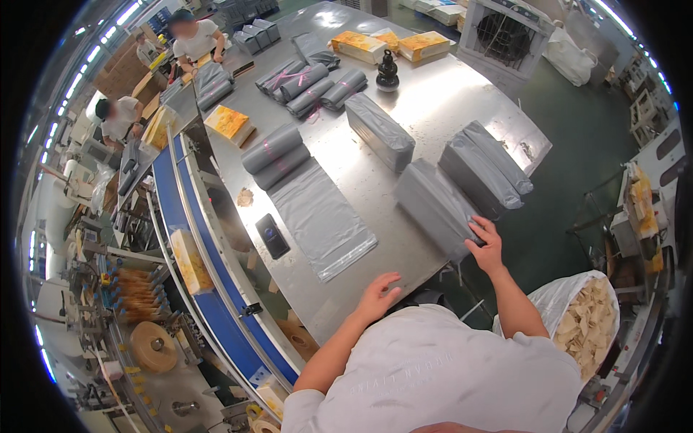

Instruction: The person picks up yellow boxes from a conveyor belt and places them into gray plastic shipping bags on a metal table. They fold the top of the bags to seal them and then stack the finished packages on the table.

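Both thumbs parted from fingers; right hand (485,244) against grey package (433,203); left hand (377,297) free

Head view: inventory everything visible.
Table: one, silver, centre
Wrapped packs: about four, grey, table's right
Tied rolls: several, grey, table's left
Flat bags: uncounted, grey, beside phone
Phone: one, black, table's left
Ornament: one, black, far table
Printed packs: several, yellow, table and conveyor
Conveyor: one, blue, left
Fan: one, pale, top right
Sack: one, white, lower right
Machinery: several, mixed, both edges
Workers: three, white tops, upper left
Left hand: one, bare, near table edge
Right hand: one, bare, on wrapped pack
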Motion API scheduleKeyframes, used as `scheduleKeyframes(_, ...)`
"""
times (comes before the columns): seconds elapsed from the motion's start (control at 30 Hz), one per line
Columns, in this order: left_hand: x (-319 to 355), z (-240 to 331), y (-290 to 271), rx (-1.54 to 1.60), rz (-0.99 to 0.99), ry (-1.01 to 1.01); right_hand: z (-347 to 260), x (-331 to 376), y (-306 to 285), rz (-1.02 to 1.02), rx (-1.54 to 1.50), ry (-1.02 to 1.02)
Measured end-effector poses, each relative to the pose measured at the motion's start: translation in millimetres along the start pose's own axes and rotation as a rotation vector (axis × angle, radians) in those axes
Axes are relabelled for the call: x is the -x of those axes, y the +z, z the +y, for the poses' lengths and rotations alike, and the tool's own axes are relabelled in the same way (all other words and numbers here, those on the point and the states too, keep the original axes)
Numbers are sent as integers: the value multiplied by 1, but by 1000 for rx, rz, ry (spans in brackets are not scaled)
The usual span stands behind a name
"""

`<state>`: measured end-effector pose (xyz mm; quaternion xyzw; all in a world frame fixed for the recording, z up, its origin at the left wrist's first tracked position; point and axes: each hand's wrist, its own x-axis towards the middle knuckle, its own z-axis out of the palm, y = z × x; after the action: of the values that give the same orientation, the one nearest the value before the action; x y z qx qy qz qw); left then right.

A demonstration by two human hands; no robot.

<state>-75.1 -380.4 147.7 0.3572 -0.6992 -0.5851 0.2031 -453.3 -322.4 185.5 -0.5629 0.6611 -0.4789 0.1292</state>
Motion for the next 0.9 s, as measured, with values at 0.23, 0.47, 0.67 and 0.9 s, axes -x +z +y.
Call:
scheduleKeyframes(0.23,19,-34,-9,-68,95,-60,-64,-47,27,-183,702,-84)
scheduleKeyframes(0.47,75,-27,-21,-151,304,-94,-4,-59,108,-548,621,367)
scheduleKeyframes(0.67,187,-79,-26,-178,915,-241,82,-77,112,-426,837,336)
scheduleKeyframes(0.9,399,-171,-16,-611,1596,-760,76,-32,177,-600,1067,-97)
